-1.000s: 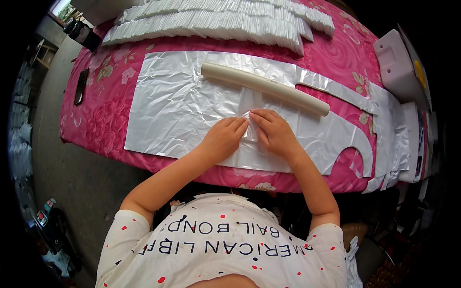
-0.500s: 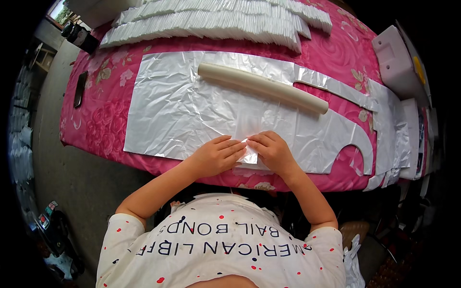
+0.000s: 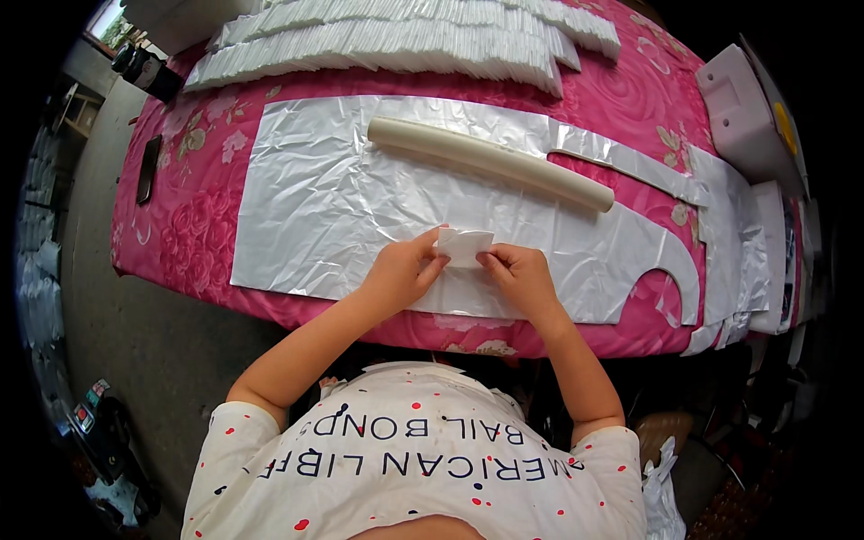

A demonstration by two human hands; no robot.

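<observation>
Cloth [image 3: 193,229]: pink; white stacks [image 3: 387,52], twelve o'clock
Left hand [image 3: 403,272]: pinches folded plastic [image 3: 465,241], nine o'clock side
Right hand [image 3: 522,273]: pinches its four o'clock corner
Tube [image 3: 490,162]: on silvery sheet [image 3: 306,198]

A pink floral cloth [image 3: 193,220] covers the bench [image 3: 643,117]. On the bench's left end lies a dark, flat, phone-like object [image 3: 148,169]; at its far-left corner, a dark jar [image 3: 148,72]; at its right end, a white box [image 3: 742,103].
</observation>
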